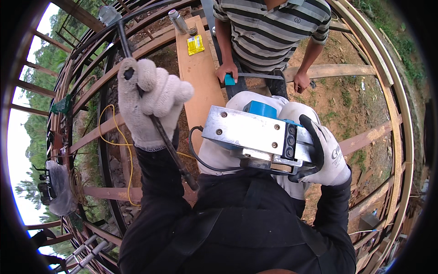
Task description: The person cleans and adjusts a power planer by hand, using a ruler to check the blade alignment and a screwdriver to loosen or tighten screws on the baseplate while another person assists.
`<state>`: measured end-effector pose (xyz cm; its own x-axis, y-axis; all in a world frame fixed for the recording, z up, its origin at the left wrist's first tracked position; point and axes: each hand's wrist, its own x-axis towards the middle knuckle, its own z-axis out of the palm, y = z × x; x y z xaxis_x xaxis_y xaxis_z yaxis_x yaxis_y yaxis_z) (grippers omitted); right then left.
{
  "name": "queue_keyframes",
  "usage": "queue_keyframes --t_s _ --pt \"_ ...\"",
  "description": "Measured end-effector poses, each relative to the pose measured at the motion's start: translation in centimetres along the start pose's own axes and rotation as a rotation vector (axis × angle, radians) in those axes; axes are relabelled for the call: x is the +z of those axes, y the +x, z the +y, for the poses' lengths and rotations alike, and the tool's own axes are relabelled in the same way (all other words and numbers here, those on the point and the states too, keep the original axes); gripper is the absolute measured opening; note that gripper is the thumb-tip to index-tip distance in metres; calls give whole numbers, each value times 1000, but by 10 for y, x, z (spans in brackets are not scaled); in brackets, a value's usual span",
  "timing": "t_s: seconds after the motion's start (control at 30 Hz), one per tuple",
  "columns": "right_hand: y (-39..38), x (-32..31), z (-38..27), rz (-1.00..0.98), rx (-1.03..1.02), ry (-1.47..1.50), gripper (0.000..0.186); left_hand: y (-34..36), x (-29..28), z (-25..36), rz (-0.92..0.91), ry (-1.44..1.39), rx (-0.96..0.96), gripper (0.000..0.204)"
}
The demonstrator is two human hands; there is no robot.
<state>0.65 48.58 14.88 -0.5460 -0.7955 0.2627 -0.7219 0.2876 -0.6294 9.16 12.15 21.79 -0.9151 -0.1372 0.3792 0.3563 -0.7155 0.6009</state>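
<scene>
White knitted gloves cover both hands. My left hand (153,93) is raised, fingers curled round a long dark metal rod (166,139). The rod slants down toward my lap and has a thicker lower end; its upper part rises past the thumb. A dark hole shows in the glove's thumb. My right hand (321,155), palm coated black, grips the right end of an electric planer (255,130). The planer lies on my thighs with its flat metal sole turned up and blue housing partly showing. A black cord (196,155) runs from its left side.
A co-worker in a striped shirt (273,34) faces me, one hand on a teal-ended grey strip (230,79). A wooden plank (196,73) bears a yellow packet (195,44) and a metal canister (177,20). Beams surround us above soil; a yellow cord (130,157) hangs left.
</scene>
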Motion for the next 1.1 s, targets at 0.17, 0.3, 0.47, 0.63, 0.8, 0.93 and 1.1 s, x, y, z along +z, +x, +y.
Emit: queue_keyframes --t_s 0.17,0.3,0.47,0.63,0.8,0.93,1.1 --pt "-7 -2 3 -9 22 -32 119 -12 -132 12 452 227 -160 35" --pt "-10 1 1 -16 55 -69 118 -52 -257 -48 800 119 -434 39" --pt "-12 2 1 -46 85 -72 117 -27 -295 -98 850 106 -511 36" --pt "-14 0 3 -97 105 -88 123 -12 -356 -118 744 992 -793 37" --pt "-10 1 10 -45 48 -26 116 -4 -299 -81 372 1575 -860 41" --pt "-6 3 12 -59 61 -37 114 24 -150 -47 200 1339 -427 35" --pt "1 6 20 8 -32 -8 111 44 20 -64 -880 1577 -157 35"
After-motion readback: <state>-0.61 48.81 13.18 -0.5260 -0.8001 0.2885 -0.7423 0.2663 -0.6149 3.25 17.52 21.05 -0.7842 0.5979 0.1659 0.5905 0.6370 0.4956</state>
